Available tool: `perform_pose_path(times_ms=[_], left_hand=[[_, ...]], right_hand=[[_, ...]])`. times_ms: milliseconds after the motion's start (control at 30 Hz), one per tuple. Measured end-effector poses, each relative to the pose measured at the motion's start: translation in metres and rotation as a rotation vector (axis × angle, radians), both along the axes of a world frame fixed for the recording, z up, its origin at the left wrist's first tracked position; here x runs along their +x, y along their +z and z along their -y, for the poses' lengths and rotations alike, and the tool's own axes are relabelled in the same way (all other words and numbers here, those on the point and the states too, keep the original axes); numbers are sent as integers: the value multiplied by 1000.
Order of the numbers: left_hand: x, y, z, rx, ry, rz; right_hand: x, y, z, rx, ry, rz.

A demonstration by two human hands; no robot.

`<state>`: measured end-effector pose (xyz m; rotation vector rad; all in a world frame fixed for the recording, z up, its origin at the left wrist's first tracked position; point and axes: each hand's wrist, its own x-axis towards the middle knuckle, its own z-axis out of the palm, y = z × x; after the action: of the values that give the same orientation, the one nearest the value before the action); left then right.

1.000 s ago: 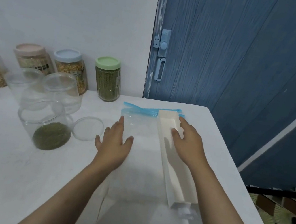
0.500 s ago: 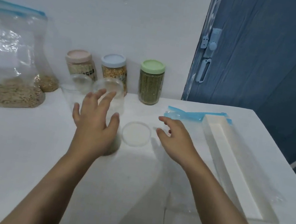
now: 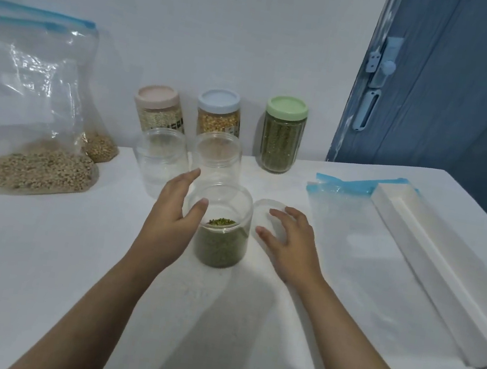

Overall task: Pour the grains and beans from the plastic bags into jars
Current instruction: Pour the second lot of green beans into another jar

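On the white surface a clear lidless jar, about half full of green beans, stands between the 2 hands. The left hand is beside the jar's left wall, fingers straight and spread, thumb by the rim; its grip is released, and whether it touches the jar cannot be told. The right hand hovers over a clear round lid lying flat just right of the jar, fingers loosely bent, grasping nothing. Behind the jar stand 2 empty clear jars, side by side. Against the wall are 3 closed jars: a pink-lidded jar of pale grain, a blue-lidded jar of yellow grain and a green-lidded jar of green beans. At far left 2 plastic bags with blue zip tops hold brownish grain at the bottom. To the right an empty flat zip bag lies on the surface, a long white tray resting on its far edge.
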<state>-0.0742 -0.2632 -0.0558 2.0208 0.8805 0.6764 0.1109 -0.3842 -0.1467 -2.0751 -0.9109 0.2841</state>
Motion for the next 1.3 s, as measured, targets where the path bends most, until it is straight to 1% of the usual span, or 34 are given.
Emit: perform_pose_path(times_ms=[100,167,200,267,400,433,500,567,600,667,733,800,900,1033,1233,1300], left_hand=[[-3,-6,-5,-97,-19,60],[-3,-7,-7,-159,-19,110],[-3,-6,-7,-194,-15,130],[-1,-4,-10,-268,-2,173],[2,-6,-15,-364,-25,236],[3,-8,-15,-383,-36,244],[3,-13,-15,-422,-57,254],[2,-21,-15,-439,-69,258],[1,-24,-16,-442,-67,262],[-1,-30,-19,-447,-61,270],[-4,-34,-21,-452,-70,273],[-7,-37,-21,-447,-97,278],[-9,-36,-15,-411,-165,292],[-12,-41,-10,-377,-146,316],[-9,-43,-10,-362,-190,316],[-6,-46,-10,-329,-170,317]], right_hand=[[-18,20,5,354,-109,-183],[-32,41,6,489,-79,-228],[-37,51,5,507,-35,-219],[-42,66,1,453,73,-144],[-46,76,-8,243,266,46],[-47,75,-10,212,291,69],[-50,73,-12,208,305,49],[-54,70,-15,245,295,-6],[-57,69,-16,282,275,-70],[-65,71,-19,353,200,-291],[-71,73,-24,349,139,-497],[-75,71,-30,351,106,-612],[-73,65,-37,463,52,-715],[-70,63,-42,570,-16,-833],[-70,64,-45,573,7,-878],[-69,64,-46,537,9,-844]])
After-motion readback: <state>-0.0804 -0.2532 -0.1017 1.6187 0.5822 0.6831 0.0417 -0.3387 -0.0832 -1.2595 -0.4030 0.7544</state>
